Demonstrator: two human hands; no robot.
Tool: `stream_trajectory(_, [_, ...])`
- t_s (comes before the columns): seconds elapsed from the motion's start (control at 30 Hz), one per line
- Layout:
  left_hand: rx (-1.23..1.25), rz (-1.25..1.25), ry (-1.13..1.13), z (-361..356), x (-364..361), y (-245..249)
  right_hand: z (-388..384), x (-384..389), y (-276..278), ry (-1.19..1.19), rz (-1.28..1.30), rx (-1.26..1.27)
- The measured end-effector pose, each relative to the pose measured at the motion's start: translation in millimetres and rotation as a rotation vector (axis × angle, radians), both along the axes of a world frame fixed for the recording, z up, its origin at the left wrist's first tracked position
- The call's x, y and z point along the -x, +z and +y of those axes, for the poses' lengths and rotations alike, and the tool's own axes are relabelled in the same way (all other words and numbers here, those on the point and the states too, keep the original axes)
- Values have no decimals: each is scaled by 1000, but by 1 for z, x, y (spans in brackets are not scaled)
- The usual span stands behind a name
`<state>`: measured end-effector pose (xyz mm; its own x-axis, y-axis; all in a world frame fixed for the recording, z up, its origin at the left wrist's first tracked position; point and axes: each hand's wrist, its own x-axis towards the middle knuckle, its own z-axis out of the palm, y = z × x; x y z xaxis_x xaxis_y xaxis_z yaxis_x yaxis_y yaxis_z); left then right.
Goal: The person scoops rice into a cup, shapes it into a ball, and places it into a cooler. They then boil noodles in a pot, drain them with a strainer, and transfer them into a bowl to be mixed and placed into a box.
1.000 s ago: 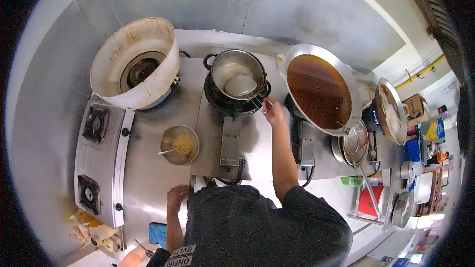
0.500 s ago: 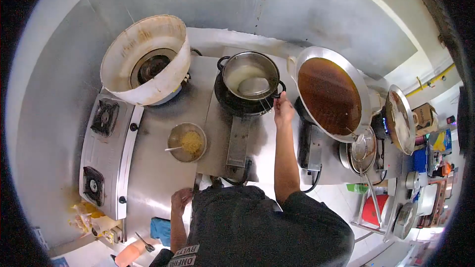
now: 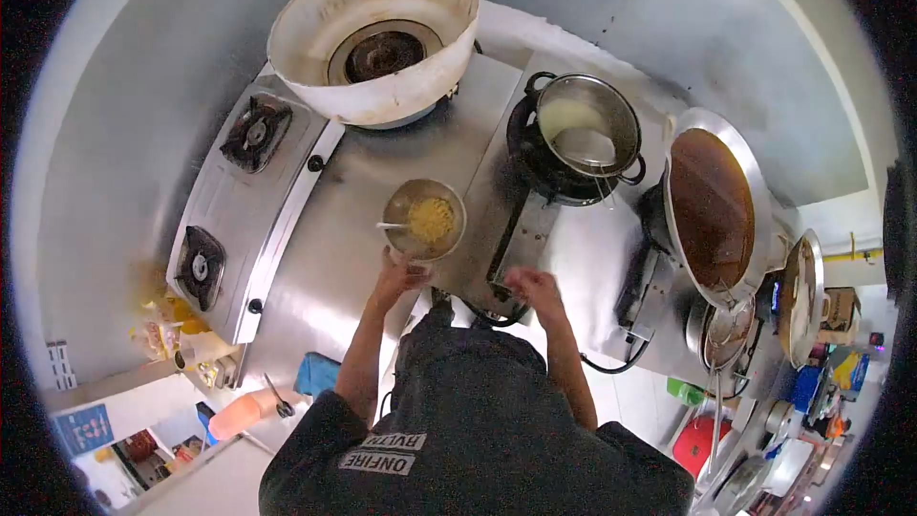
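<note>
A metal bowl (image 3: 394, 199) holds a yellow crumbly mass and has a pale-handled utensil (image 3: 392, 225) leaning over its left side. My left hand (image 3: 399, 277) is at the bowl's near edge, thumb and fingers apart, fingertips right at the rim. Over the steel burner control box to the right, my right hand (image 3: 537, 289) is blurred, its fingers pointing left. Beyond it stands a black-handled pot (image 3: 623, 119) with pale liquid and a wire-handled strainer (image 3: 585, 146) inside; neither hand touches the pot.
A large white ring-shaped shield (image 3: 382, 96) surrounds a burner at the back left. Beside it is a two-burner stove (image 3: 287, 193). On the right sits a wide pan of dark brown liquid (image 3: 712, 210), with another strainer (image 3: 731, 325) near it. A blue cloth (image 3: 318, 375) lies at lower left.
My right hand has left the pot's handle and come back toward my body. My left hand has moved forward to the bowl. The view has turned and shifted left.
</note>
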<state>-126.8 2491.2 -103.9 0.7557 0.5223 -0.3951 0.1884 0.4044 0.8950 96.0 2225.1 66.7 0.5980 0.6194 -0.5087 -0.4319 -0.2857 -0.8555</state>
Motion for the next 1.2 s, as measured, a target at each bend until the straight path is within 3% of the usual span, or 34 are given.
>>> stream_trajectory(0.03, [88, 51, 65, -4, -20, 43, 8, 12, 18, 149, 76, 182])
stream_trajectory(0.07, [174, 99, 137, -9, -40, 88, 7, 22, 11, 242, 44, 164])
stream_trajectory(0.1, [184, 106, 122, -9, -44, 98, 2, 33, 5, 332, 12, 147])
stream_trajectory(0.2, [111, -12, 94, -3, -45, 93, -11, 51, 15, 275, 4, 186])
stream_trajectory(0.27, [-756, -4, -59, -1, -35, 63, -29, 62, 6, 198, 18, 226])
stream_trajectory(0.3, [-746, -6, -79, 0, -36, 70, -39, 67, 1, 139, 24, 260])
stream_trajectory(0.37, [46, 61, 116, -1, -38, 100, -57, 80, -5, 77, 49, 339])
stream_trajectory(0.47, [109, 50, 52, -5, -9, 94, -76, 102, 2, -21, 97, 282])
stream_trajectory(0.53, [-188, -19, -205, -4, 6, 89, -103, 124, -30, -46, 90, 118])
stream_trajectory(0.57, [-117, -2, -199, -9, 19, 92, -113, 134, -41, -65, 63, 47])
stream_trajectory(0.6, [-47, 16, -203, -16, 22, 107, -111, 140, -27, -100, 119, 161])
stream_trajectory(0.63, [-141, 136, -332, -39, 5, 175, -126, 153, -43, -150, 184, 80])
stream_trajectory(0.67, [-50, -42, -527, -27, 30, 131, -136, 164, -39, -193, 188, 121])
stream_trajectory(0.7, [-629, -97, -478, -33, 44, 98, -146, 175, -35, -234, 196, 158])
stream_trajectory(0.77, [-76, -9, -449, -88, 42, 159, -183, 210, -34, -360, 154, 151])
stream_trajectory(0.8, [-87, -38, -509, -111, 39, 183, -206, 230, -38, -414, 151, 172])
stream_trajectory(0.87, [-165, 188, -709, -166, 44, 210, -260, 278, -51, -568, 159, 156])
stream_trajectory(0.97, [-70, 226, -824, -212, 51, 186, -323, 351, -69, -786, 171, 109])
stream_trajectory(1.0, [-140, 255, -894, -265, 50, 219, -353, 378, -79, -895, 180, 70])
stream_trajectory(1.2, [-29, 267, -1217, -484, 65, 193, -526, 480, -81, -1348, 104, 186])
